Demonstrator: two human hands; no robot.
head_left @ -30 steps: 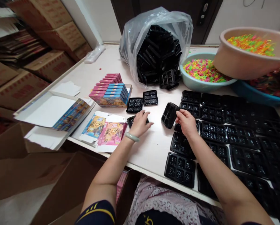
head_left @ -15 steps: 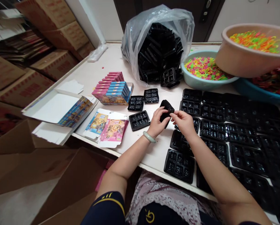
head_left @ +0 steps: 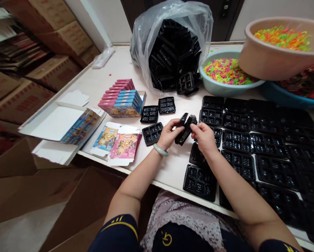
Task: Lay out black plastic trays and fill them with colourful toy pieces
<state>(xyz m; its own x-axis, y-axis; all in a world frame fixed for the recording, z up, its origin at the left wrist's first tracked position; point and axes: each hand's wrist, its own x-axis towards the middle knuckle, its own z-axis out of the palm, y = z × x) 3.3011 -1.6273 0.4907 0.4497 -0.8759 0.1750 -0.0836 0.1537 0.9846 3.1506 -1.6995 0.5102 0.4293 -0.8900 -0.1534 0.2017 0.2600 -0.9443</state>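
Above the table's middle, my left hand (head_left: 169,133) pinches a black plastic tray by its left side. My right hand (head_left: 203,137) grips the right one of the black trays (head_left: 185,130), which stand on edge between my hands with a gap at the top. Just left of my hands, three black trays (head_left: 152,134) lie flat on the white table. Rows of black six-compartment trays (head_left: 238,140) cover the table on the right, some near my right wrist.
A clear bag (head_left: 143,52) full of black trays stands at the back. Basins (head_left: 222,91) of colourful small pieces are at back right. Pink and blue boxes (head_left: 125,101), flat printed cartons (head_left: 124,147) and a larger box stack (head_left: 59,119) lie left.
The black trays between my hands have turned on edge and now show a gap between them. The whole view has shifted slightly, moving the table's contents left and up.
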